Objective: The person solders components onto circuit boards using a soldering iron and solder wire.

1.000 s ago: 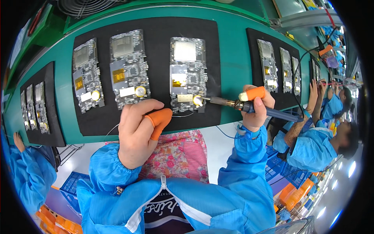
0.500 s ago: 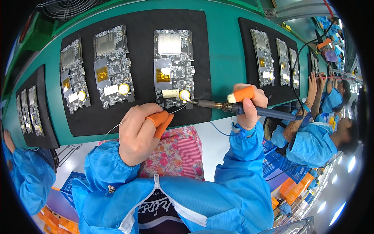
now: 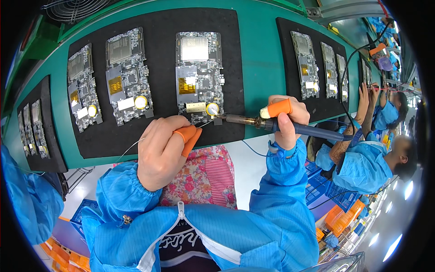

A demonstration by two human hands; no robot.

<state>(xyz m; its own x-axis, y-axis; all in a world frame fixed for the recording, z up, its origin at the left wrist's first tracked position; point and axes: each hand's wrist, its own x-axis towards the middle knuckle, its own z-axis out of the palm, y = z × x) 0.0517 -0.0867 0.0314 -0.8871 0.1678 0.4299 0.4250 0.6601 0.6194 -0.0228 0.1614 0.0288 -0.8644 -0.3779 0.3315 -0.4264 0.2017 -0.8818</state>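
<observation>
My right hand (image 3: 287, 119) grips a soldering iron (image 3: 312, 130) with a dark blue handle. Its tip meets the lower edge of a circuit board (image 3: 199, 72), by the round coin cell (image 3: 212, 109). Between the fingers of my left hand (image 3: 165, 149) runs a thin solder wire (image 3: 206, 123), its end close to the iron's tip. Orange finger cots cover some fingertips of both hands. The board lies flat on a black foam mat (image 3: 163, 59), and a wrist strap (image 3: 282, 152) circles my right wrist.
Two more circuit boards (image 3: 124, 50) lie to the left on this mat. Further mats with boards rest at left (image 3: 52, 122) and right (image 3: 283, 50) on the green bench (image 3: 260, 68). The iron's black cable (image 3: 346, 81) loops up at right. Co-workers in blue sit on both sides.
The iron's tip and the solder end have shifted slightly left along the board's lower edge. At far left, the co-worker's hand has gone out of sight.
</observation>
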